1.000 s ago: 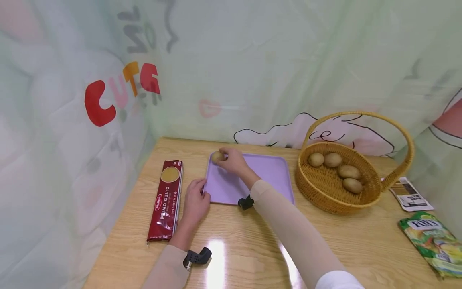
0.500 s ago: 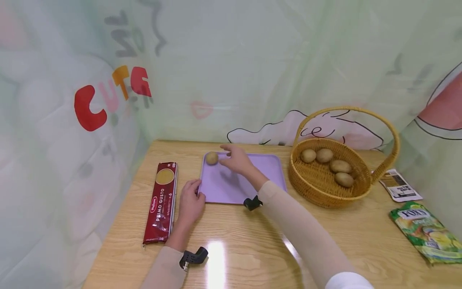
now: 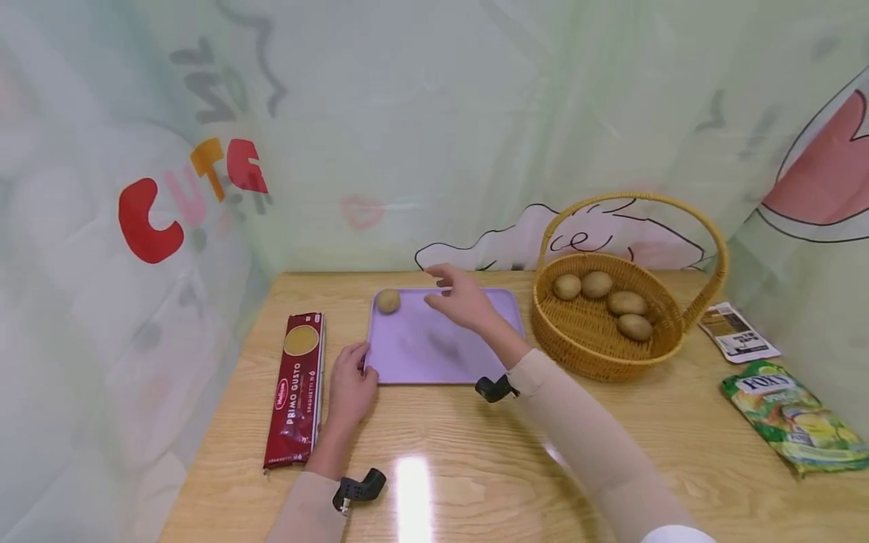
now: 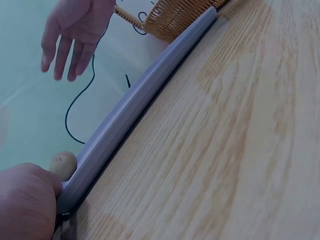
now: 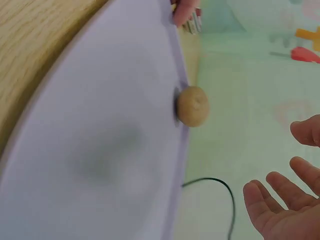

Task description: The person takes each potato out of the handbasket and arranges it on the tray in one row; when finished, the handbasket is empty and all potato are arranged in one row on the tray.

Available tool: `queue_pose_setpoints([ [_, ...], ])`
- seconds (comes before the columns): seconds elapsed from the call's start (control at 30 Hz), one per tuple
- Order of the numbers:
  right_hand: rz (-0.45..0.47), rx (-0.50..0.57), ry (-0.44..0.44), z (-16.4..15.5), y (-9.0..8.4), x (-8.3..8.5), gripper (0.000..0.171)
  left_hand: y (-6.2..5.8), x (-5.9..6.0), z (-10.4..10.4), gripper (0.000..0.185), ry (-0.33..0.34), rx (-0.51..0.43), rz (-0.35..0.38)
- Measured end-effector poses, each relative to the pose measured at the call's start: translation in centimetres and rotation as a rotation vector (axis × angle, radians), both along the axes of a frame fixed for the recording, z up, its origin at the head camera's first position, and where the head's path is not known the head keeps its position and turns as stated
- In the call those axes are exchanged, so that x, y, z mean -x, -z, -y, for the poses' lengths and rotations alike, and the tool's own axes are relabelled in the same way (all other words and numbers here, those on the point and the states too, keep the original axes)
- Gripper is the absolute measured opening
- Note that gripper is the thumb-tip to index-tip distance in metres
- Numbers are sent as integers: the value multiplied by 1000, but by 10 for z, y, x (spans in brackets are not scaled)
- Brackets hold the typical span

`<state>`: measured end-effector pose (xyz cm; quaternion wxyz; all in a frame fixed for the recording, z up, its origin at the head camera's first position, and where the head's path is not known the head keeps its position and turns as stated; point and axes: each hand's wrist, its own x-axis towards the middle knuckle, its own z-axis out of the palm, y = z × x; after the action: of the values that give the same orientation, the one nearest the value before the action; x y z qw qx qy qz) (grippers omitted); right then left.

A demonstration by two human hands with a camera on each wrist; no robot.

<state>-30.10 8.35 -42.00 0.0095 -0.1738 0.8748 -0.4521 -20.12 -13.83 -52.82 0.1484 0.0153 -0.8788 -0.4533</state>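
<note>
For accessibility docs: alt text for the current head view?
An empty right hand hovers over a purple tray with one potato at its far-left corner; the left hand touches the tray's left edge. To the right, a wicker basket holds four potatoes.

Beige sleeves (image 3: 591, 437), white cloth (image 3: 679, 535) higher on the right side, angular black wrist cameras (image 3: 363, 487), bare hands (image 3: 467, 299)

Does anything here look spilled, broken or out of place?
Nothing stands out: no visible spill or damage. One round brown item sits alone in the far-left corner of the tray, while four similar ones lie in the basket.
</note>
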Motion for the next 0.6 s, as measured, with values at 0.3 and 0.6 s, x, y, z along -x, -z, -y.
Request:
queue_pose_setpoints([
  [0.3,-76,71,19,-32,-27,-12,45,0,-4,4,47,2,11,-1],
  [0.6,-94,69,71,-70,-54,-14,39,-1,-3,0,45,8,11,-21],
])
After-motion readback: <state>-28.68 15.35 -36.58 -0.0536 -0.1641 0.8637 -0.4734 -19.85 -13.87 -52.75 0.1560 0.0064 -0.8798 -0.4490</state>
